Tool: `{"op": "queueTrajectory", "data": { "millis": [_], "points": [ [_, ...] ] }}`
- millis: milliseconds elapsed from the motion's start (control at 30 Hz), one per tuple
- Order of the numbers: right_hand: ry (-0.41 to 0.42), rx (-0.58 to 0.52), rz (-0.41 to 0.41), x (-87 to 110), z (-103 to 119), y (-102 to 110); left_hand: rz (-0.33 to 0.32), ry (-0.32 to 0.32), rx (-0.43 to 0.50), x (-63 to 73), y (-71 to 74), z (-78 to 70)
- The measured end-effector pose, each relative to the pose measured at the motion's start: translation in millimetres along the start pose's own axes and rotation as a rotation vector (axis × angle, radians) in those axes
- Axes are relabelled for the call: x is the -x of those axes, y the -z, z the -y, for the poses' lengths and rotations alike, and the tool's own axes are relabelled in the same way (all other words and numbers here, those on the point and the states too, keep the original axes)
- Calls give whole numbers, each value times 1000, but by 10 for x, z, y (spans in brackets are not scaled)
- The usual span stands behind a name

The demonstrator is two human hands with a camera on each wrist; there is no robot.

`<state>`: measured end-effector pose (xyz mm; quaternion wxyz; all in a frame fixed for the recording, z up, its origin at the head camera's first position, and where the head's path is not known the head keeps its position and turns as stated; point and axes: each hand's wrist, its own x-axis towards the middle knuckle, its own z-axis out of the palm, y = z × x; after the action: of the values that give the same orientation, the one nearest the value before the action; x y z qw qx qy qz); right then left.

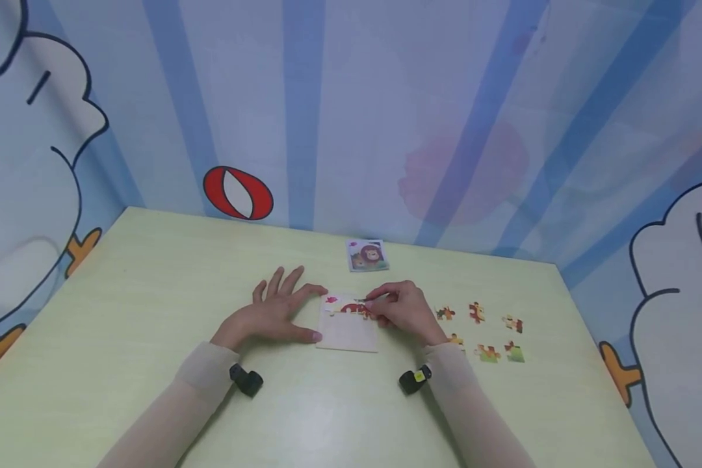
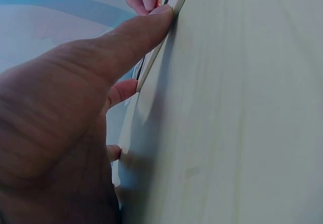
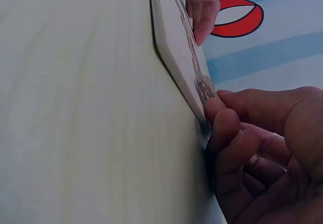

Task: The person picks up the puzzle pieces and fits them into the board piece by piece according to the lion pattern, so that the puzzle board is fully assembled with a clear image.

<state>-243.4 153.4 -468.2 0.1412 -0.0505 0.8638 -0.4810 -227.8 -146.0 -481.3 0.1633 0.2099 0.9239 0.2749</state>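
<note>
A pale square puzzle board (image 1: pixel 348 335) lies in front of me, its upper part covered by joined puzzle pieces (image 1: pixel 349 308) with red-brown and pink print. With fingers spread, my left hand (image 1: pixel 275 315) touches the board's left edge, thumb near the lower corner and index finger near the upper one. My right hand (image 1: pixel 405 312) pinches a puzzle piece (image 1: pixel 361 300) between thumb and fingertips over the board's upper right part. In the right wrist view, that puzzle piece (image 3: pixel 208 85) sits close against the joined ones, partly hidden by the fingertips.
Several loose puzzle pieces (image 1: pixel 487 353) lie on the table (image 1: pixel 304 416) right of my right hand. A picture card (image 1: pixel 367 255) with a lion on it lies behind the board. A printed curtain (image 1: pixel 351 117) rises along the table's far edge.
</note>
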Motion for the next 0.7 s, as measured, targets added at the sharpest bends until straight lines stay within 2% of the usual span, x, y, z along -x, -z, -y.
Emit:
{"op": "queueTrajectory", "data": {
  "millis": [167,400,567,700],
  "points": [
    [14,75,-19,-11,97,-26,-12,-7,-9,-21,-4,18],
    [-13,189,-36,-41,201,-58,2,6,-13,5,33,-15],
    [-21,279,-56,-58,204,-60,2,15,-16,9,23,-23],
    [-21,283,-67,-71,150,-65,5,11,-17,4,15,-27]
  ]
}}
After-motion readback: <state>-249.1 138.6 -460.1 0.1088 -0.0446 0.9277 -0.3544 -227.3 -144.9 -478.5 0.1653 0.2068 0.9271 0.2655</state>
